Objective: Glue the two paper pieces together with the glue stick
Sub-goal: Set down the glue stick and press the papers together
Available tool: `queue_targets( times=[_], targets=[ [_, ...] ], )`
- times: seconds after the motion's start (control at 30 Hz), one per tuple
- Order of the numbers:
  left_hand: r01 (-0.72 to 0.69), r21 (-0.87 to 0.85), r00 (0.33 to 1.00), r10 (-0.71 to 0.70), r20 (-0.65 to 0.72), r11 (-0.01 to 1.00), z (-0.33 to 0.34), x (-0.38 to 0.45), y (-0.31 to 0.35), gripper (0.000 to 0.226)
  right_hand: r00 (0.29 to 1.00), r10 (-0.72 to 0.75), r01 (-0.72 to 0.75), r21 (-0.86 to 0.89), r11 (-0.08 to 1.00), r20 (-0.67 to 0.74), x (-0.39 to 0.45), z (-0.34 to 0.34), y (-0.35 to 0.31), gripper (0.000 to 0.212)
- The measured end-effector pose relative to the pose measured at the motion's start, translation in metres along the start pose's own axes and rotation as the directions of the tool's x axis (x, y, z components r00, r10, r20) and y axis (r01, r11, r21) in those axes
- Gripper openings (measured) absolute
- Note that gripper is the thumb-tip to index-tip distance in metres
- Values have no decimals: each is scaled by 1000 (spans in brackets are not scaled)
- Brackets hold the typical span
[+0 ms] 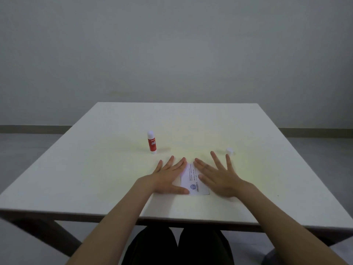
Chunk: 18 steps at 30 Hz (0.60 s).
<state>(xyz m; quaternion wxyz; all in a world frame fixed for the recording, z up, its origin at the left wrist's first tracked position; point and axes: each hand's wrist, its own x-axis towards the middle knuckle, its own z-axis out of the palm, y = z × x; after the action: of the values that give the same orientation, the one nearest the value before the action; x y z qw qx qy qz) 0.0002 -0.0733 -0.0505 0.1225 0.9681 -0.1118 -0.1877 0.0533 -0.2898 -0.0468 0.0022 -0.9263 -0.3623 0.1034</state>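
Head | paper (193, 181) edges hidden under left hand (168, 177), right hand (217, 177)

Both hands, left (168, 177) and right (217, 177), lie flat with fingers spread on the paper (192, 180) at frame centre; glue stick (151, 142) stands upright upper left, cap (229, 151) upper right.

A white table (114, 178) with dark legs carries everything. A red glue stick (152, 142) stands upright left of the middle, its white tip uncovered. A small white cap (229, 151) sits apart on the right. Near the front edge lies printed white paper (192, 180), with two hands pressed flat on it, the left hand (168, 177) and the right hand (219, 176).
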Motion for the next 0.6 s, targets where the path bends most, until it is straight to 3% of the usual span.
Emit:
queue_targets(
  times=[0.07, 0.2, 0.4, 0.6],
  targets=[
    [-1, -7, 1000, 1, -7, 1000, 0, 0, -2, 105, 999, -34, 32, -48, 998, -35, -5, 1, -10, 64],
    [-6, 11, 1000, 6, 10, 1000, 0, 2, -3, 110, 955, -293, 288, -77, 955, -55, -31, 27, -35, 73],
    [2, -18, 1000, -2, -6, 1000, 1, 1, -3, 113, 997, -75, 74, -43, 996, -9, -23, 4, -4, 61],
    [-5, -14, 1000, 5, -7, 1000, 1, 2, -4, 113, 957, -288, 287, -36, 957, -24, -46, 23, -20, 68]
  ],
)
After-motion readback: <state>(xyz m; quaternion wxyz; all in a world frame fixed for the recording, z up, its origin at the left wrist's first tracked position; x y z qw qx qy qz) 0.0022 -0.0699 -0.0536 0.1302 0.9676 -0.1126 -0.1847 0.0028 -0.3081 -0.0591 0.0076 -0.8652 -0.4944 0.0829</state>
